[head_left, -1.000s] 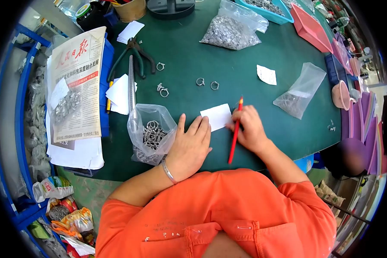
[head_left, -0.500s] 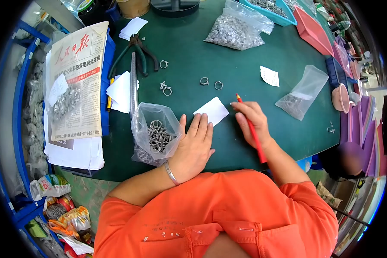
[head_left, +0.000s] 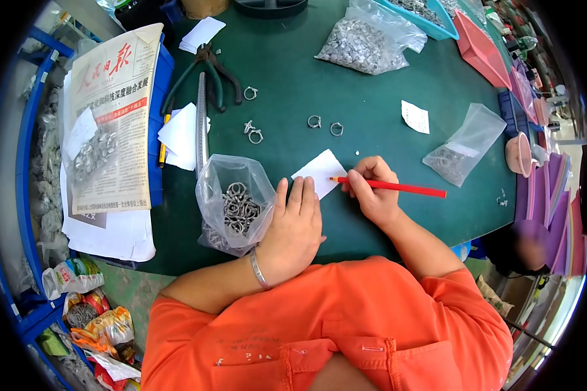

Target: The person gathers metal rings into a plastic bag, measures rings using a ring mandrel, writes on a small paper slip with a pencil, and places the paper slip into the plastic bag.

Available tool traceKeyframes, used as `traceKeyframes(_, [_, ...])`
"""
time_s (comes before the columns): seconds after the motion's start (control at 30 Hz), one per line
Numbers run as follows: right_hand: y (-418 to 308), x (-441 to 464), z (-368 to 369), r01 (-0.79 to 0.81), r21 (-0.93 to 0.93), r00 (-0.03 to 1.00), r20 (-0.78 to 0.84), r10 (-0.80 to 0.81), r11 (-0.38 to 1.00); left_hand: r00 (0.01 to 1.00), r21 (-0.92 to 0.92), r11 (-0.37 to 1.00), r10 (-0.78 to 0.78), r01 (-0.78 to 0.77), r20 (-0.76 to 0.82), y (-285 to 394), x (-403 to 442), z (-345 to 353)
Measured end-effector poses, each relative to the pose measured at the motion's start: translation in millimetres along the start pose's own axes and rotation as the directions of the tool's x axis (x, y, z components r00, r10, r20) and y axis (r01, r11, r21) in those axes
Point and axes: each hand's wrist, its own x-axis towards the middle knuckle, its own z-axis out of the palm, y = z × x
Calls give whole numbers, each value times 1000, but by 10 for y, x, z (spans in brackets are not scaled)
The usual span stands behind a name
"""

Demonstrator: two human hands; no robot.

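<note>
My left hand (head_left: pixel 295 225) lies flat with fingers stretched out, its fingertips on the lower edge of a small white paper slip (head_left: pixel 319 168). In my right hand (head_left: pixel 376 195) a red pencil (head_left: pixel 414 189) is pinched, its tip over the right part of the slip. An opened clear plastic bag (head_left: pixel 265 185) of metal rings (head_left: pixel 240 212) stands just left of my left hand. Beyond the slip, two loose rings (head_left: pixel 314 122) rest on the green table (head_left: pixel 372 85). More rings (head_left: pixel 253 133) lie farther left.
Pliers (head_left: pixel 209 72), a long metal ruler (head_left: pixel 201 124) and a newspaper (head_left: pixel 114 169) are on the left. A bag of small metal pieces (head_left: pixel 362 47) and a pink tray (head_left: pixel 479 52) stand at the back. Another clear bag (head_left: pixel 469 140) and a note (head_left: pixel 415 117) lie right.
My right hand has moved slightly left and turned the red pencil from steep to nearly level, bringing its tip to the slip. A small white bit now shows on the table beyond my right hand.
</note>
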Motion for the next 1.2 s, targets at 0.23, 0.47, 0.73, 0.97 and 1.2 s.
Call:
traceKeyframes(0.23, [153,-5,-35,213,-217,977,47,-208,953,999,10,1000,26,-26,22,-13,-9,-7])
traceKeyframes(0.47, [134,15,-4,256,-221,966,100,-239,941,999,19,999,33,-34,30,-15,-3,-19])
traceKeyframes(0.73, [157,9,8,273,-238,961,110,-253,932,999,1,999,35,-35,29,-24,-3,-6])
traceKeyframes(0.97, [136,17,21,292,-281,956,92,-277,914,999,-13,999,35,-35,14,-25,-4,-7])
traceKeyframes(1.2, [156,6,-54,261,-220,965,93,-246,940,999,-32,999,33,-33,8,-23,-2,-13])
